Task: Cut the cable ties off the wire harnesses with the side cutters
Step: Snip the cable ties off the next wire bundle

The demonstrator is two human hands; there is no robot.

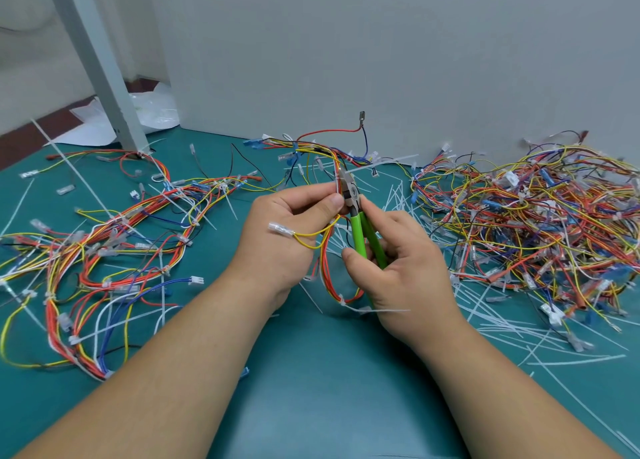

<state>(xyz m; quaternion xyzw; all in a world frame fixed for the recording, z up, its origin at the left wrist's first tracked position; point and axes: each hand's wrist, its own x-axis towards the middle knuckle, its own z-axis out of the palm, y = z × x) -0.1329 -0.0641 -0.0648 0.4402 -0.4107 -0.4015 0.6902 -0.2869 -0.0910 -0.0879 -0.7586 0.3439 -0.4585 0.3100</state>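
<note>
We are pinching a wire harness (pixel 325 271) between the thumb and forefinger of our left hand (pixel 284 237), just above the teal worktop (pixel 311 372); a yellow wire with a clear-sleeved terminal (pixel 278 229) is looping out over that hand's back. Our right hand (pixel 401 264) is curling its fingers round the green handles of the side cutters (pixel 358 237), and the steel head is touching the bundle right beside the left thumb; we cannot tell whether the blades are closing on a tie. Below the hands, the harness is hanging in a red and yellow loop, and 1 white cable tie (pixel 342 299) is sitting on it with its tail pointing right. A big tangled pile of harnesses (pixel 540 223) is lying to the right, near the wall; more harnesses (pixel 104 251) are spreading out on the left. Loose white tie strips (pixel 502 330) are lying scattered over the worktop between the piles; a grey metal post (pixel 100 64) is standing at the far left.
</note>
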